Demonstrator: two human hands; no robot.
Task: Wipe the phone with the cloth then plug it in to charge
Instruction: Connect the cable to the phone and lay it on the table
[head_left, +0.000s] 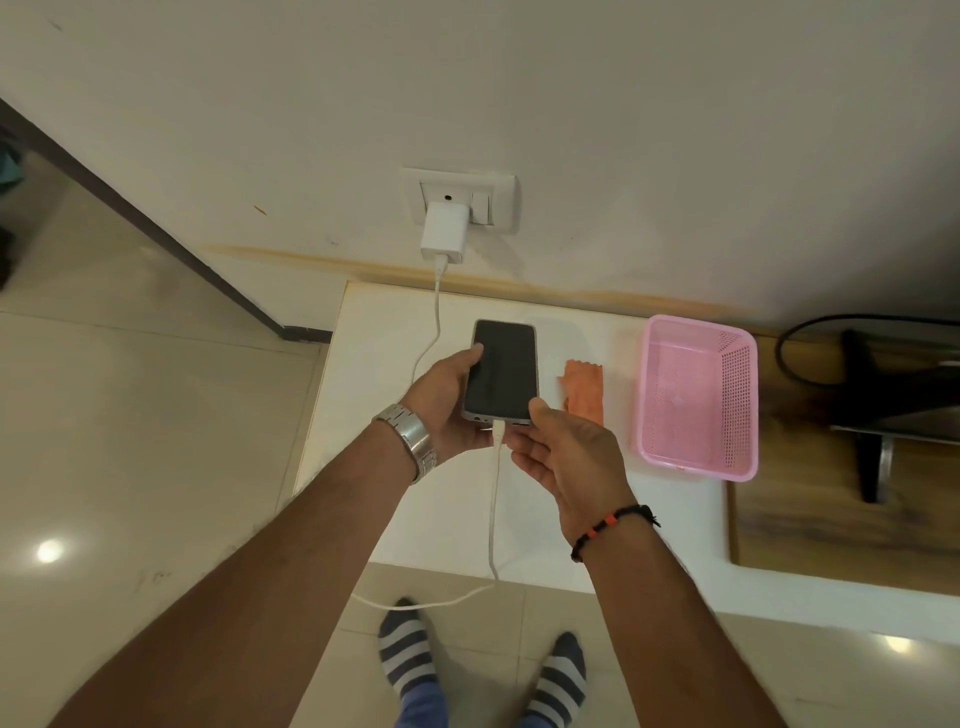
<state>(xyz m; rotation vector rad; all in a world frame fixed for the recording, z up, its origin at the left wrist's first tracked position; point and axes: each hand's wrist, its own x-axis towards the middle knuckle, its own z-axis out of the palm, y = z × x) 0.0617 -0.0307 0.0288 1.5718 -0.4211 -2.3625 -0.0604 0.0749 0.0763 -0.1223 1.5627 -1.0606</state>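
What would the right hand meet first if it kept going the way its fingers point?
Probably the phone's bottom edge, where the cable plugs in; the right hand is already almost there. Depth is unclear.

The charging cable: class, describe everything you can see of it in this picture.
The charging cable is thin, white and looks like smooth plastic. One end hangs from the white charger plugged into the wall socket. It runs down behind the left hand, loops off the front edge of the white table, then climbs back to the bottom edge of the phone, where its plug sits. The right hand is beside that plug.
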